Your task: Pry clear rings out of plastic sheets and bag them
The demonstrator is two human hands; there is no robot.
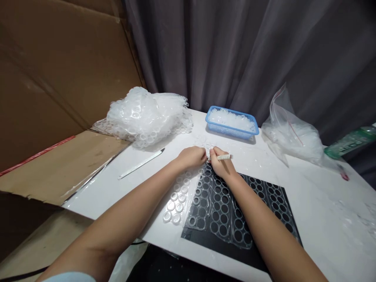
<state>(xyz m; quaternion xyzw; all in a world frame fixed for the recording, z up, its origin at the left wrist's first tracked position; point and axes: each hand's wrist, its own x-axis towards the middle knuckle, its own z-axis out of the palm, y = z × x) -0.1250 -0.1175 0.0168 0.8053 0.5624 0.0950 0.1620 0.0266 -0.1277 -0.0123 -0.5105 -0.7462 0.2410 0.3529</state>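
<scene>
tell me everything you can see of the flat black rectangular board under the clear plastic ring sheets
The flat black rectangular board lies on the white tabletop, near its front edge. The board looks smooth; its material is unclear. Clear plastic ring sheets cover much of it, leaving a bare near strip. The right forearm hides part.

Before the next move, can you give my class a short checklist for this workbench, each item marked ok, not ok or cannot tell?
1. Right grip closed around the pale stick-like tool: ok.
2. Tool's working tip in sight: cannot tell, the fingers hide that end.
3. Left grip holding something: cannot tell; it is curled beside the right one.
4. All ringed plastic on the black mat: not ok, the leftmost strip of rings lies on the white table.
5. Blue basket out of the hands' way: ok, it stands beyond them.
</scene>
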